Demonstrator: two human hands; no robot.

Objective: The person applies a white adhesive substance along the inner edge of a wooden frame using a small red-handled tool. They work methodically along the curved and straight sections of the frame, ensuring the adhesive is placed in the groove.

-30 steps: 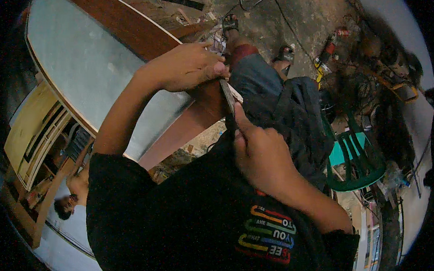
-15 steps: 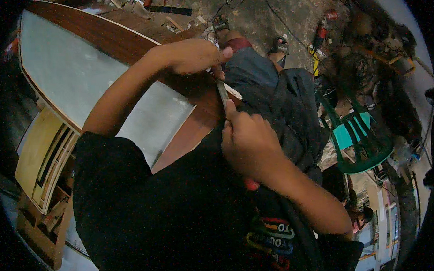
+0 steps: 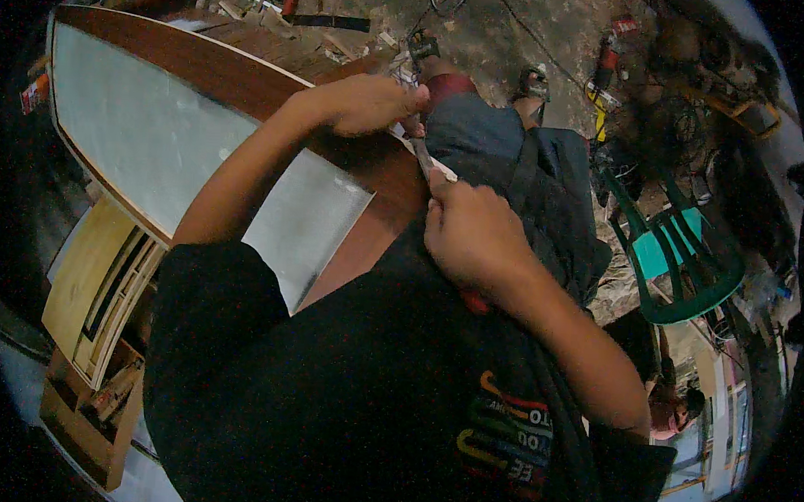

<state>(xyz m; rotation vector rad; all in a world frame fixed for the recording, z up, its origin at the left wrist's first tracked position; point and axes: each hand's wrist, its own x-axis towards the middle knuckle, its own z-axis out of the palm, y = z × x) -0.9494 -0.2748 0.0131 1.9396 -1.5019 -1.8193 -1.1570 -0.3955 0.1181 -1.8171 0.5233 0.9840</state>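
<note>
Right hand [image 3: 477, 226] closed fist-like around a flat metal tool [image 3: 423, 156], one fingertip laid along the metal; red bit [image 3: 474, 301] showing below the fist, right of the panel [image 3: 148, 96]. Left hand [image 3: 368, 106] bent at the wrist over the panel's brown border, fingertips at the tool's far end; whether pinching or merely resting there, impossible to say, grip partly hidden. Tool slanting just beside the panel's right-hand end, contact with it unclear. Panel itself brown-bordered, with pale grey inset and thin light edging. Dark shirt [image 3: 324, 391] overlapping the panel's lower edge; dark trousers [image 3: 479, 135] close on the panel's right. Farther right of the panel: green chair [image 3: 682, 314], another person [image 3: 673, 411] lower down. Above the panel's right end: sandalled foot [image 3: 424, 50] on the floor [image 3: 487, 48]. Below the panel, toward its left: yellowish curved wooden piece [image 3: 92, 255].
</note>
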